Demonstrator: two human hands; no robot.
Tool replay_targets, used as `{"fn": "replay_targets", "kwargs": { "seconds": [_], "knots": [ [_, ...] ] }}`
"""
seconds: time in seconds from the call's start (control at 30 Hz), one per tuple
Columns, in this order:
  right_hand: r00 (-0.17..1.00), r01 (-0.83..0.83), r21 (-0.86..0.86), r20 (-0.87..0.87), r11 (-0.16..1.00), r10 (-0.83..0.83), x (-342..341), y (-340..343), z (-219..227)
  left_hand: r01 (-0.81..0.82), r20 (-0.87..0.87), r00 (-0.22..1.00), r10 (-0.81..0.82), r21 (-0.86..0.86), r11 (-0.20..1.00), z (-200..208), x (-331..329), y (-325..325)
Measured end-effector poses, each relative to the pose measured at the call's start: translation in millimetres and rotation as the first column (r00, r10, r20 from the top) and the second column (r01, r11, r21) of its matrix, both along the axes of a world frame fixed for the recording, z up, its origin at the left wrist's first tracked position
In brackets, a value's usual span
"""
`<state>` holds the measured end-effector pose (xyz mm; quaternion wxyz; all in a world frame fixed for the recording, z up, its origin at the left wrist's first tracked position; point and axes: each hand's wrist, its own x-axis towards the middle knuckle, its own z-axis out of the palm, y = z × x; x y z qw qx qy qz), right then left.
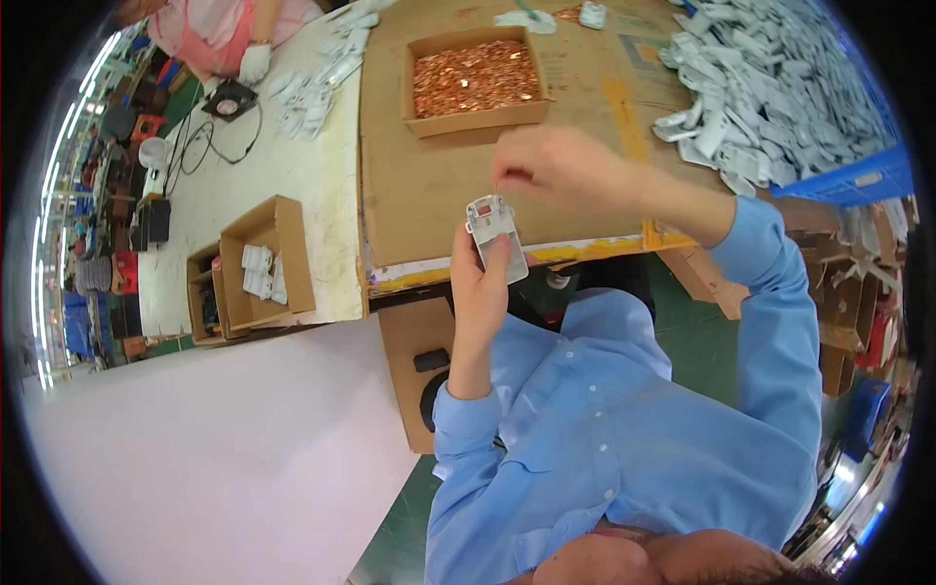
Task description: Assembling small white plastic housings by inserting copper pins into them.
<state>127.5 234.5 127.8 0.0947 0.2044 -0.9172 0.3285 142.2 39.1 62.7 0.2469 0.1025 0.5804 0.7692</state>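
Observation:
My left hand (477, 290) holds a small white plastic housing (491, 226) at the near edge of the cardboard-covered bench, with the thumb lying across its open inside. A reddish-copper patch shows near the housing's far end. Just beyond that end is my right hand (564, 168), its fingers pinched together over the housing. Whatever they pinch is too small to make out. Farther off, a shallow cardboard box (478, 122) holds many small copper-coloured metal pieces (475, 80).
A large heap of white plastic housings (760, 88) fills the far right beside a blue crate (848, 177). At left, a cardboard box (292, 255) contains several white parts. A co-worker's gloved hand (255, 64) is at the far left, near more white parts (317, 93).

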Motion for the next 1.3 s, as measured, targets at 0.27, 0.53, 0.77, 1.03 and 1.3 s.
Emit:
{"fn": "replay_targets", "kwargs": {
  "seconds": [0.27, 0.53, 0.77, 1.03, 1.3],
  "knots": [
    [0.985, 0.101, 0.189, -0.157, 0.977, -0.072, 72, 3, -6, 0.157, -0.111, 0.981, -0.162, -0.057, 0.986, 16, 29, 30],
    [0.990, 0.117, 0.125, -0.096, 0.985, -0.106, 87, 12, -2, 0.114, -0.181, 0.977, -0.116, -0.020, 0.993, 13, 43, 46],
    [0.984, 0.166, 0.173, -0.097, 0.971, -0.151, 89, 12, -4, 0.097, -0.229, 0.966, -0.119, -0.103, 0.990, 13, 45, 47],
    [0.981, 0.190, 0.262, -0.100, 0.946, -0.169, 93, 13, -5, 0.091, -0.222, 0.968, -0.115, -0.115, 0.989, 9, 48, 50],
    [0.977, 0.209, 0.330, -0.102, 0.921, -0.185, 99, 14, -1, 0.091, -0.201, 0.974, -0.110, -0.100, 0.991, 13, 49, 52]
  ]
}}
